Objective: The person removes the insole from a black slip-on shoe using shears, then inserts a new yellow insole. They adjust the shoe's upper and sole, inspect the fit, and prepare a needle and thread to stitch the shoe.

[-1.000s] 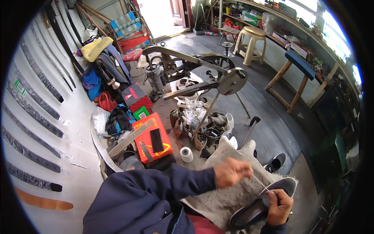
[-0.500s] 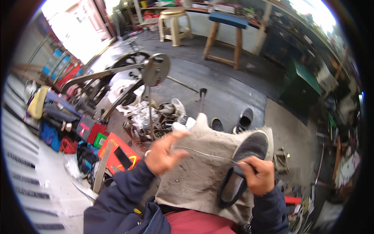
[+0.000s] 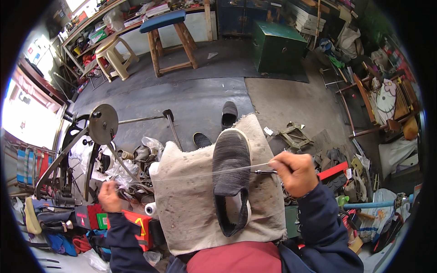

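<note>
A dark grey knit slip-on shoe (image 3: 231, 152) with a pale sole edge lies on the beige cloth (image 3: 182, 204) over my lap, its opening toward me. A thin white thread (image 3: 191, 176) runs taut across the shoe from one hand to the other. Out at the left, past the cloth's edge, my left hand (image 3: 110, 196) is closed on one end. My right hand (image 3: 297, 174) pinches the other end, to the right of the shoe and apart from it. From under its fingers a slim metal tool (image 3: 261, 172) points left; its handle is hidden.
An iron hand-cranked machine with a round disc (image 3: 103, 124) stands at left. Beyond the cloth lie another grey shoe (image 3: 230, 113) and a dark shoe (image 3: 201, 140). A white thread spool (image 3: 150, 209) sits by the cloth's left edge. Scraps and a metal frame (image 3: 293, 135) are at right.
The view has swung right. My left hand has moved far out left and closed; my right hand has left the shoe and moved right. The thread, slack before, is stretched straight.
</note>
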`<control>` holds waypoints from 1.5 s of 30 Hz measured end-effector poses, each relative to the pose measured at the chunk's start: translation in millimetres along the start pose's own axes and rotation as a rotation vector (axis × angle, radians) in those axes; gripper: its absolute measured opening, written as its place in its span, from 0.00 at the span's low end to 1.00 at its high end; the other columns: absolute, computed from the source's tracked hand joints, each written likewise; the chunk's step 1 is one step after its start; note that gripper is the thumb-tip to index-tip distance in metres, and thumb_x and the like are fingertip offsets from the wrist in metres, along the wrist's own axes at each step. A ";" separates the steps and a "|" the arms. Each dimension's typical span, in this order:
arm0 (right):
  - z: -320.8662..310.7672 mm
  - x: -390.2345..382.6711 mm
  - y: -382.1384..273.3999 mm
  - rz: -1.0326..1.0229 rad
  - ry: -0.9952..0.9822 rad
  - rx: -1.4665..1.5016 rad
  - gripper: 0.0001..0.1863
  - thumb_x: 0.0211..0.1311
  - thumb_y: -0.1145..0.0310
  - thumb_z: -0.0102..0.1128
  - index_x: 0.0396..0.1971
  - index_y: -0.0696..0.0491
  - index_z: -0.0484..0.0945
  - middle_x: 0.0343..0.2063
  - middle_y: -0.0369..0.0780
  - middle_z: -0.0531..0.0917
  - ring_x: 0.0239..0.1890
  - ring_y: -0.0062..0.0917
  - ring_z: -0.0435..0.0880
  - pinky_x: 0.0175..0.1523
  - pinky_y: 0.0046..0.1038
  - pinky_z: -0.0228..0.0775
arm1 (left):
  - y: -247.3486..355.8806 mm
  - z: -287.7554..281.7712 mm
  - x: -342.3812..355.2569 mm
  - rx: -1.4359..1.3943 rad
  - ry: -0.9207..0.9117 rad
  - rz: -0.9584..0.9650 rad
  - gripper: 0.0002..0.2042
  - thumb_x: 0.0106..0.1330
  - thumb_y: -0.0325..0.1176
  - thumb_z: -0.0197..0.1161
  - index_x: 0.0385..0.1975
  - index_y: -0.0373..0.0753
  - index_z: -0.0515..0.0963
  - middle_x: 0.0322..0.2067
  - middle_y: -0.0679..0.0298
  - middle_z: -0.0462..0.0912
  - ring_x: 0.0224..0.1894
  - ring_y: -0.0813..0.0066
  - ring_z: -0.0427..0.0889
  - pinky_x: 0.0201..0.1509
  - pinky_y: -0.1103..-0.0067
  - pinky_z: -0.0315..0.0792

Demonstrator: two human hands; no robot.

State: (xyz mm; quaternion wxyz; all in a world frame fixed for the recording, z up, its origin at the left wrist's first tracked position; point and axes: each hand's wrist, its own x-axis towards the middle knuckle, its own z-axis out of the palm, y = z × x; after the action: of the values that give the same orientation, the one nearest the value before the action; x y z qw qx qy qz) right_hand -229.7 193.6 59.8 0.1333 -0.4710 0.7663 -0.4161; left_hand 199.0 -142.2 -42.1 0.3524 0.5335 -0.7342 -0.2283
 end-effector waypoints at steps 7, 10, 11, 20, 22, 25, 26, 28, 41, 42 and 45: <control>-5.8 -5.3 25.1 -0.087 0.111 -0.006 0.04 0.65 0.77 0.65 0.31 0.62 0.83 0.19 0.42 0.81 0.20 0.20 0.79 0.27 0.24 0.67 | -56.8 -19.1 -11.9 0.040 -0.049 0.132 0.08 0.73 0.29 0.60 0.32 0.34 0.81 0.25 0.70 0.81 0.30 0.84 0.75 0.36 0.82 0.70; -18.4 -9.0 43.4 0.003 0.194 -0.052 0.06 0.66 0.77 0.63 0.29 0.62 0.83 0.19 0.40 0.81 0.19 0.19 0.78 0.27 0.24 0.67 | -33.6 -11.9 -10.3 -0.078 0.003 0.019 0.08 0.72 0.29 0.62 0.32 0.33 0.82 0.25 0.69 0.82 0.31 0.84 0.76 0.37 0.82 0.71; -26.7 -7.2 53.1 0.055 0.204 -0.059 0.05 0.65 0.75 0.64 0.31 0.60 0.84 0.16 0.42 0.79 0.18 0.21 0.78 0.26 0.25 0.66 | -22.9 -14.3 -9.8 -0.002 -0.006 -0.054 0.07 0.72 0.29 0.62 0.33 0.33 0.83 0.25 0.70 0.81 0.31 0.84 0.76 0.37 0.82 0.71; -19.3 -1.4 36.2 -0.002 0.168 -0.200 0.28 0.59 0.74 0.66 0.60 0.62 0.76 0.58 0.52 0.81 0.63 0.45 0.79 0.69 0.37 0.67 | 148.9 3.8 -60.1 -0.181 -0.224 0.229 0.04 0.71 0.26 0.65 0.35 0.32 0.83 0.23 0.63 0.84 0.24 0.83 0.78 0.29 0.81 0.71; 14.1 3.4 -2.4 -0.143 0.095 0.048 0.30 0.56 0.73 0.71 0.60 0.62 0.77 0.57 0.54 0.81 0.62 0.44 0.80 0.68 0.39 0.69 | 187.5 14.2 -69.9 -0.181 -0.311 0.457 0.03 0.62 0.23 0.70 0.35 0.35 0.85 0.24 0.58 0.86 0.22 0.67 0.82 0.28 0.77 0.73; 74.0 10.8 -59.0 -0.425 -0.176 0.368 0.34 0.61 0.64 0.72 0.62 0.65 0.72 0.54 0.56 0.81 0.58 0.49 0.81 0.65 0.41 0.71 | 224.1 26.6 -79.4 -0.189 -0.374 0.730 0.04 0.60 0.24 0.72 0.34 0.40 0.85 0.22 0.62 0.84 0.18 0.65 0.78 0.24 0.75 0.69; 93.5 12.3 -75.4 -0.492 -0.215 0.493 0.37 0.59 0.63 0.75 0.65 0.63 0.71 0.56 0.53 0.81 0.60 0.45 0.81 0.66 0.37 0.71 | 230.0 29.9 -82.3 -0.213 -0.408 0.764 0.04 0.60 0.27 0.72 0.33 0.41 0.85 0.21 0.63 0.83 0.17 0.65 0.77 0.23 0.74 0.68; 115.8 10.1 -95.8 -0.301 -0.419 0.618 0.30 0.61 0.63 0.71 0.61 0.59 0.74 0.46 0.53 0.85 0.47 0.45 0.87 0.49 0.36 0.79 | 231.6 32.6 -84.1 -0.257 -0.374 0.780 0.05 0.58 0.29 0.70 0.28 0.36 0.82 0.19 0.60 0.81 0.19 0.64 0.81 0.26 0.75 0.71; 68.7 0.4 -14.9 -0.293 -0.087 0.269 0.04 0.66 0.71 0.67 0.34 0.56 0.83 0.24 0.44 0.86 0.24 0.34 0.87 0.30 0.30 0.79 | 3.2 -30.9 6.4 -0.036 0.023 0.284 0.10 0.76 0.32 0.61 0.32 0.35 0.79 0.27 0.69 0.79 0.31 0.82 0.73 0.36 0.83 0.69; 54.8 2.2 -4.1 -0.287 -0.046 0.275 0.04 0.67 0.72 0.66 0.34 0.57 0.84 0.25 0.44 0.86 0.24 0.33 0.88 0.30 0.29 0.79 | -27.8 -43.9 22.5 -0.052 0.066 0.296 0.10 0.77 0.32 0.61 0.32 0.36 0.78 0.27 0.69 0.79 0.31 0.83 0.73 0.36 0.82 0.69; 11.3 -3.7 20.8 -0.213 0.070 0.095 0.04 0.65 0.72 0.66 0.33 0.57 0.83 0.24 0.46 0.85 0.27 0.39 0.87 0.30 0.33 0.77 | -104.6 -87.7 52.3 0.117 0.059 0.086 0.08 0.74 0.32 0.64 0.32 0.36 0.79 0.27 0.70 0.79 0.31 0.84 0.73 0.36 0.81 0.70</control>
State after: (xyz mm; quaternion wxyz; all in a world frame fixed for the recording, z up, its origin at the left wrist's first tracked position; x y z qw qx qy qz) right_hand -233.8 195.2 36.3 0.0838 -0.5280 0.6955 -0.4801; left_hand 321.3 -222.1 -45.4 0.3516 0.5277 -0.7578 -0.1540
